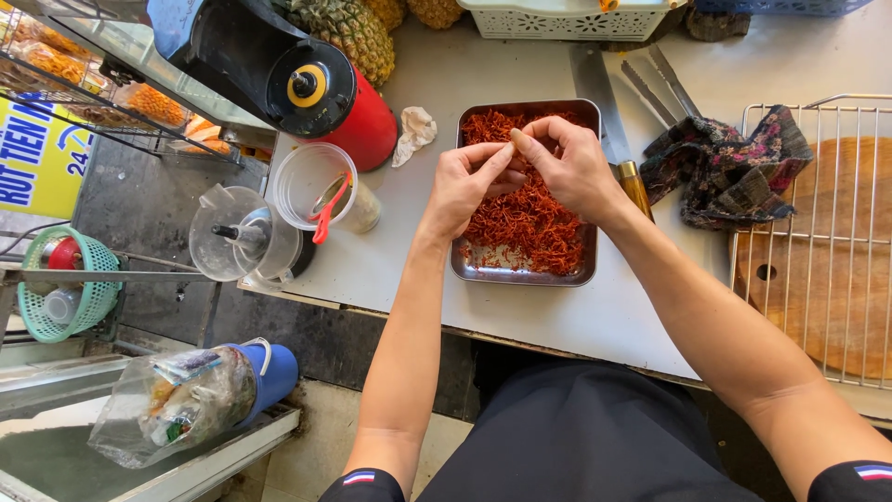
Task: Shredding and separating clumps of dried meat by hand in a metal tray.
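Observation:
A rectangular metal tray (582, 275) on the white counter holds a heap of orange-red shredded strands (530, 228). Both my hands hover over the tray's far half. My left hand (465, 181) and my right hand (567, 158) meet fingertip to fingertip, pinching a small pale piece (510, 146) between them above the shreds.
A red and black juicer (321, 93) and pineapples (348, 33) stand at the far left. A clear cup with a red-handled tool (325, 191) and a blender jar (237, 232) sit near the left edge. A knife (604, 102), tongs (660, 84), a dark cloth (725, 167), a wire rack (818, 232) over a wooden board lie right.

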